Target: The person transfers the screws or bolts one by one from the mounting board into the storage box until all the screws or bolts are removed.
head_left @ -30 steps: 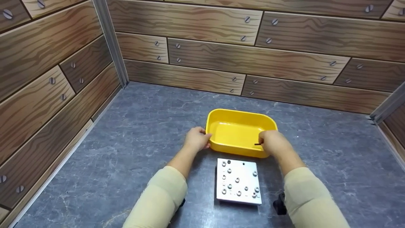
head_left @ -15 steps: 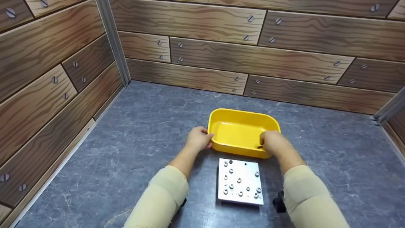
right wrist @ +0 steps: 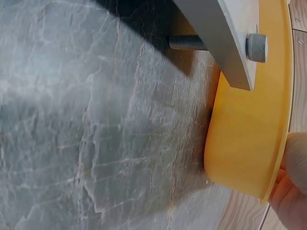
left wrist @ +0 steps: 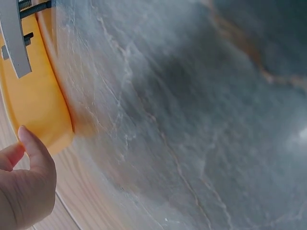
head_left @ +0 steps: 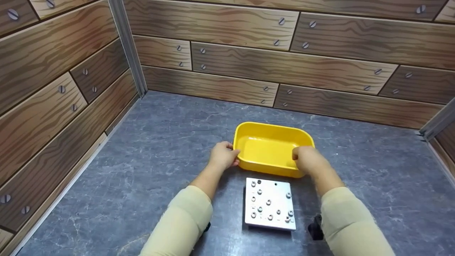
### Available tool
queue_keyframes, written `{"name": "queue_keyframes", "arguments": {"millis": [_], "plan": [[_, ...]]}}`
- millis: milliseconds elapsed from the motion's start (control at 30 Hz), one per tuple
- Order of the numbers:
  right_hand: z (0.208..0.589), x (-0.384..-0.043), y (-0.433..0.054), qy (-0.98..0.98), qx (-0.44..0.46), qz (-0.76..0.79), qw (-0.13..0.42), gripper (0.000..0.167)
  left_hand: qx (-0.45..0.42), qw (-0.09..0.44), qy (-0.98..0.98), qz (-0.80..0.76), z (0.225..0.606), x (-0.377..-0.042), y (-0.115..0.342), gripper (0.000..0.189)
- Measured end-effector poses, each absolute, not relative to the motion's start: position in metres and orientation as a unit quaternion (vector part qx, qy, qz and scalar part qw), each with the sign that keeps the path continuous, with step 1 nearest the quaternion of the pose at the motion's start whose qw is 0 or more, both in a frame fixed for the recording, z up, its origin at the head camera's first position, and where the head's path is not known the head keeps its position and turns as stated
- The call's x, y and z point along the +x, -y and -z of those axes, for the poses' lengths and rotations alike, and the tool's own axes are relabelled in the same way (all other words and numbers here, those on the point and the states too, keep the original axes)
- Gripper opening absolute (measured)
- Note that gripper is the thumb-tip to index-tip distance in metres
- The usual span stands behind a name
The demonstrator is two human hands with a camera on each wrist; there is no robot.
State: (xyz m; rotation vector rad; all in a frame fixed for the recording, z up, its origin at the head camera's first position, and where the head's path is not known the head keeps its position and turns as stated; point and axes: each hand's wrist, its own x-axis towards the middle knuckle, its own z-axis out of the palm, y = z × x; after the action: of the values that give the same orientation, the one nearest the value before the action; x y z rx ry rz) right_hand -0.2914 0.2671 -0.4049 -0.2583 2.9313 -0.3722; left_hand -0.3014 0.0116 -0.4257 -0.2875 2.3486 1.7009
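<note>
In the head view a yellow plastic tub (head_left: 265, 129) stands on the dark marbled surface. At its left front corner my left hand (head_left: 222, 155) pinches the rim, thumb and finger also showing in the left wrist view. My right hand (head_left: 309, 160) reaches over the right front corner, fingers curled and low inside the tub; whether they hold anything is hidden. In the right wrist view this hand (right wrist: 292, 191) is partly seen behind the tub's rim (right wrist: 268, 189). Nearer me lies a square silver metal plate (head_left: 275, 192) bearing several screws, touched by neither hand.
Wood-patterned walls (head_left: 227, 57) enclose the back and the left side, with a grey metal post (head_left: 128, 46) in the left corner. Threaded screw ends (right wrist: 187, 42) stick out beneath the raised plate. Black wrist gear (head_left: 315, 227) hangs under the right sleeve.
A small thin dark piece showed at my right fingertips, lower half a second ago, and is now out of sight. The left hand keeps its grip on the rim.
</note>
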Motion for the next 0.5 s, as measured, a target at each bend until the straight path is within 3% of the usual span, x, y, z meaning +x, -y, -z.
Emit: {"name": "queue_keyframes", "arguments": {"millis": [300,500], "plan": [[0.398,-0.286,-0.274,-0.980,-0.139,0.145,0.015,0.007,-0.102,0.115,-0.795,-0.587,0.425,-0.301,-0.012,0.018],[0.386,-0.280,-0.275,-0.976,-0.119,0.183,0.013,0.009,-0.092,0.107,-0.789,-0.599,0.429,-0.303,-0.013,0.017]]}}
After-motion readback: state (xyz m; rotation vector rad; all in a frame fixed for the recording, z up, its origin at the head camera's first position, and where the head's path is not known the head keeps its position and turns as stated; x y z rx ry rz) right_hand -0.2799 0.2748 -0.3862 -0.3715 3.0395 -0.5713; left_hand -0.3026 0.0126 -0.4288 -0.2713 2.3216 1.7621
